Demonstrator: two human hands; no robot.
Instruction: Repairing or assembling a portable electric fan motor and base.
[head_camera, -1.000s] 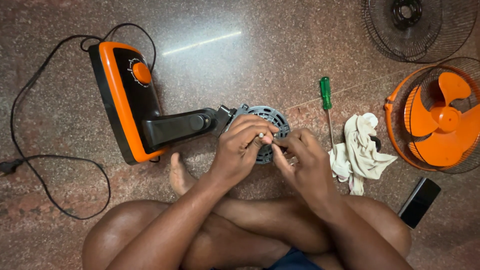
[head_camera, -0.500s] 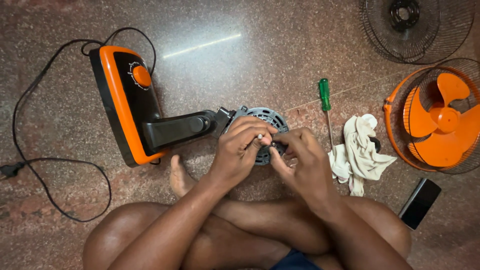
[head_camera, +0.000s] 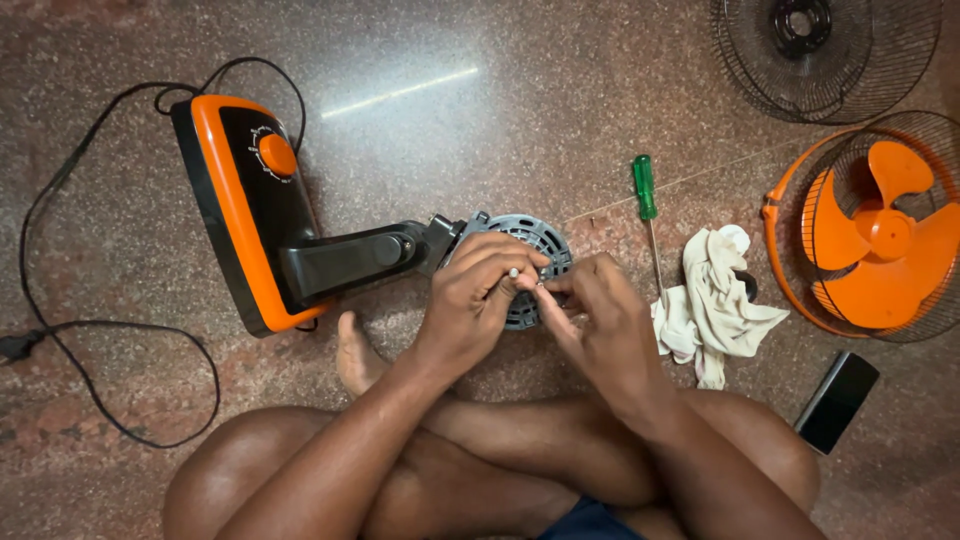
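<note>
The fan motor housing (head_camera: 528, 262), a round grey vented casing, is seen on the speckled stone floor (head_camera: 500, 130), just in front of a seated person's crossed legs. It is joined by a black neck (head_camera: 350, 260) to an orange and black fan base (head_camera: 245, 205), which is laid on its side to the left. The long axis of the whole body runs left to right, with the base at the left end and the motor end pointing right.

The left hand (head_camera: 478, 295) is curled over the housing, fingers narrowed in a pinch. The right hand (head_camera: 600, 320) is brought against it, fingertips pinched on something small and pale; what it is cannot be told.

By judgement, the work is best done with the housing pressed steady by one hand while the small part is turned or seated squarely by the other, so it is not dropped.

A green-handled screwdriver (head_camera: 645, 200) is laid just to the right, beside a crumpled white cloth (head_camera: 715, 300). An orange blade in its grille (head_camera: 880, 240), a black grille (head_camera: 820, 50) and a dark phone (head_camera: 838, 400) are set further right.
</note>
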